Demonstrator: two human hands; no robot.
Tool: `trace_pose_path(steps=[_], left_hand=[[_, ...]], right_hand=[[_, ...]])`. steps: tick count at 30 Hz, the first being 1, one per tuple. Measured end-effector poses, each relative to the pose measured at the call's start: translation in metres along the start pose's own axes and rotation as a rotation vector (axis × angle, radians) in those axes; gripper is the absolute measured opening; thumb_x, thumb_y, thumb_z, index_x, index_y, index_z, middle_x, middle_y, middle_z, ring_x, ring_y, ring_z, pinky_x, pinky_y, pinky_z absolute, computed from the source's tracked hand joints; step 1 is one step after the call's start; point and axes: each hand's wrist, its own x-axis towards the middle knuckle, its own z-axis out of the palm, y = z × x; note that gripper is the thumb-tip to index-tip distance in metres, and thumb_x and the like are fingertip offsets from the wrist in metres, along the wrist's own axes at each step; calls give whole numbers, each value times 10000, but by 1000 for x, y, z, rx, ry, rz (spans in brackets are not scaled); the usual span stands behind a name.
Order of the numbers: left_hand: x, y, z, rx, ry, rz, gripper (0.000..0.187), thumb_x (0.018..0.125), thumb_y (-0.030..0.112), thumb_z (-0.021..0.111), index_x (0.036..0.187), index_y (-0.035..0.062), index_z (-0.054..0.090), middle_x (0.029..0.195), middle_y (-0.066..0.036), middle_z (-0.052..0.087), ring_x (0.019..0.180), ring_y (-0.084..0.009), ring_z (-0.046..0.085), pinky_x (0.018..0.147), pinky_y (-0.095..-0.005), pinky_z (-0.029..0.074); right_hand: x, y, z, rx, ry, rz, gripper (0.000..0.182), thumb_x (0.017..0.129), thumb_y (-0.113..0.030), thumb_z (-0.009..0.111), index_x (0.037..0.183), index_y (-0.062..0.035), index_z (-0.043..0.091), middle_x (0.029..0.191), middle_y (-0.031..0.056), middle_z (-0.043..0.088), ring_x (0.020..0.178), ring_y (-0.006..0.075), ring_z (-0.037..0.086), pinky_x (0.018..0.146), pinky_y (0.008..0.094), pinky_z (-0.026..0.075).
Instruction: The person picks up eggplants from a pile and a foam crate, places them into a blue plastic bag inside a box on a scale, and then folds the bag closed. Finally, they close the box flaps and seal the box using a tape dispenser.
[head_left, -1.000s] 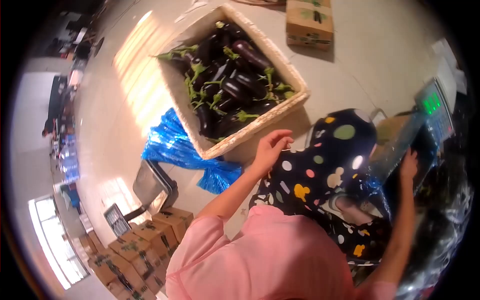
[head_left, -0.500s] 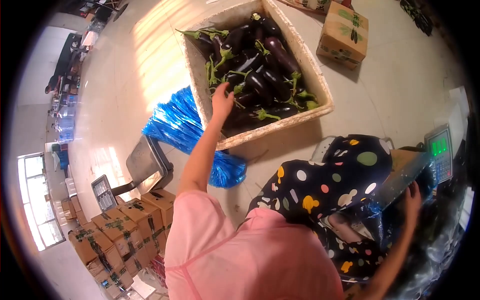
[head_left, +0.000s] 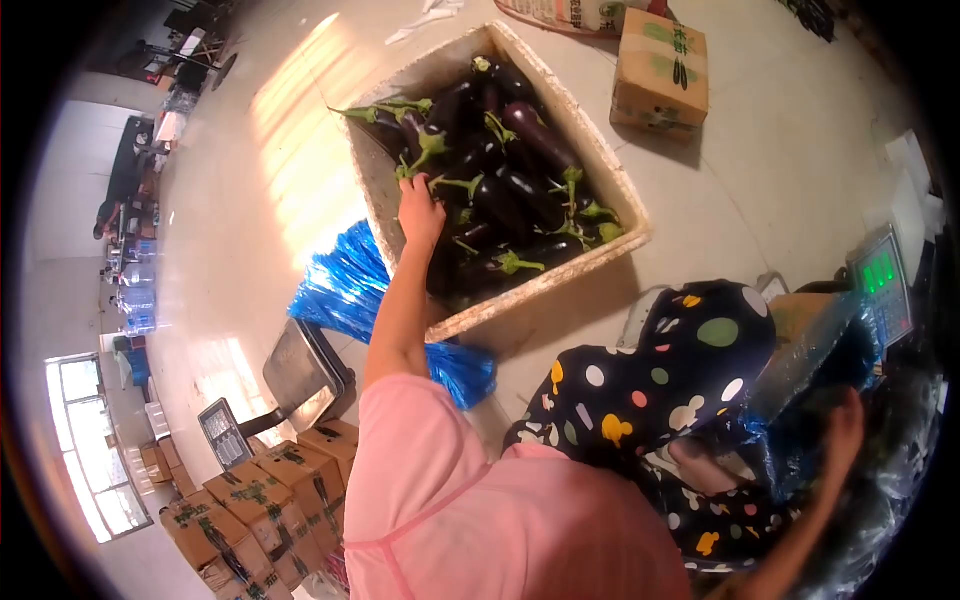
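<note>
A white foam box (head_left: 600, 160) with a worn rim holds many dark purple eggplants (head_left: 540, 137) with green stems. My left hand (head_left: 421, 212) reaches inside its left part, fingers bent at the green stems; what they grip, if anything, is hidden. At the lower right, my right hand (head_left: 846, 425) is raised beside a blue plastic bag (head_left: 790, 400) and blurred, so its fingers are unclear. The bag lies by a carton, in front of a scale display (head_left: 880, 275) with green digits.
Blue plastic bags (head_left: 345, 285) lie spread under the box's left side. A platform scale (head_left: 305, 375) and stacked cartons (head_left: 250, 490) stand at the lower left. Another carton (head_left: 660, 70) and a printed sack (head_left: 570, 12) are at the top right.
My left hand has shifted toward the stems at the box's left side. My right hand has moved down and away from the bag's opening. The view has shifted slightly.
</note>
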Motion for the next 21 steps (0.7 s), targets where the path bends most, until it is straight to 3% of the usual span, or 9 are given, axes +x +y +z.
trace_pose_path(steps=[1,4,9,10,13,14,15,19,21], left_hand=[[-5,1,-10,-24,37,30,501,674,49,659,1140,101,482,1142,-161,460,1011,-369,518,782,-422,467],[-26,11,-37,-106,184,91,484,684,48,654,1137,92,490,1129,-156,453,1005,-377,510,804,-407,456],[-39,34,-59,-233,616,144,491,647,-1,678,1105,35,504,1086,-177,455,1048,-377,467,893,-401,404],[-37,37,-64,-251,670,194,486,652,1,724,1090,30,516,1098,-156,471,1037,-316,478,875,-373,417],[-25,61,-82,-739,557,224,475,680,23,732,1106,31,522,1105,-141,477,1036,-273,496,849,-334,434],[-26,81,-101,-769,380,185,447,765,-18,661,1176,24,490,1113,-94,508,966,-162,541,758,-276,479],[-31,111,-120,-1217,125,-28,470,803,53,657,1233,34,469,1102,-118,546,916,-182,571,672,-257,478],[-49,190,-133,-1967,-615,-148,466,908,369,519,1248,54,464,1125,-157,555,635,-130,497,491,-198,370],[-69,236,-144,-2240,-956,-285,478,950,366,431,1309,51,402,1123,-203,545,570,-96,415,443,-170,348]], right_hand=[[2,12,-3,-3,29,-89,400,918,-107,499,1314,-74,456,1250,86,525,1045,133,527,847,235,412],[-3,-25,-3,-70,83,-15,409,921,-165,503,1324,-116,453,1270,35,520,943,80,531,729,188,388],[-1,-61,7,63,85,-111,405,928,-125,471,1331,-114,441,1305,22,489,979,104,529,770,220,402],[-1,-71,9,70,80,-125,403,930,-115,462,1333,-113,439,1314,21,481,990,108,528,780,226,405],[-9,-103,20,122,63,-221,401,932,-87,445,1332,-112,439,1325,10,467,1015,116,524,808,234,409],[-13,-117,25,169,57,-227,397,932,-84,445,1327,-110,442,1322,2,469,1021,122,523,816,235,408],[-16,-124,28,223,35,-353,410,914,-47,454,1321,-98,447,1319,9,471,1021,128,523,813,235,417],[-33,-171,46,440,-52,-294,452,853,42,474,1294,-58,466,1297,31,483,1018,143,523,801,240,437],[-43,-201,53,534,-99,-350,444,845,49,479,1278,-48,476,1293,52,483,1037,155,523,807,249,443]])
